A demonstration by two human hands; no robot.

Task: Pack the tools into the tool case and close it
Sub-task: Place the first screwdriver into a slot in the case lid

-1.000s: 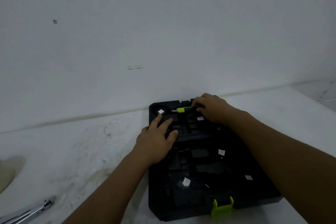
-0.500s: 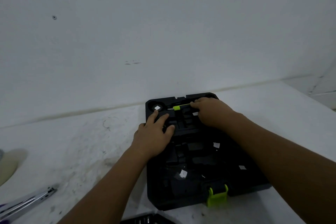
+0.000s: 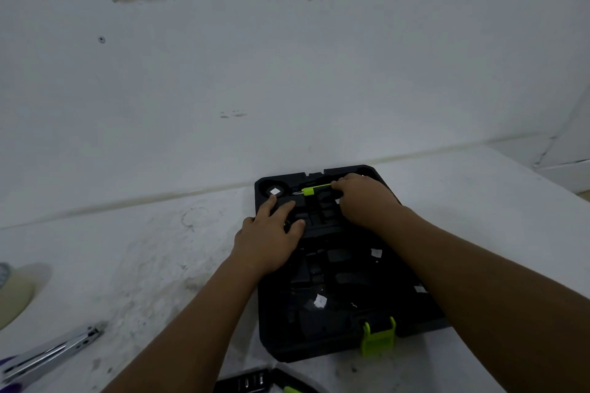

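At the far desk (image 3: 143, 265) edge, the tool case (image 3: 338, 322) is pressed by the flat-fingered left grip (image 3: 268, 242); a screwdriver (image 3: 314, 190) along its far rim is pinched by the right grip (image 3: 364, 201).

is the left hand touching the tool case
Touching. The head view shows the left hand lying flat on the tool case, fingers spread across it.

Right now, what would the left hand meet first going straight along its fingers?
Likely the round recess with the white sticker in the tool case's far corner; left hand's index fingertip nearly reaches it.
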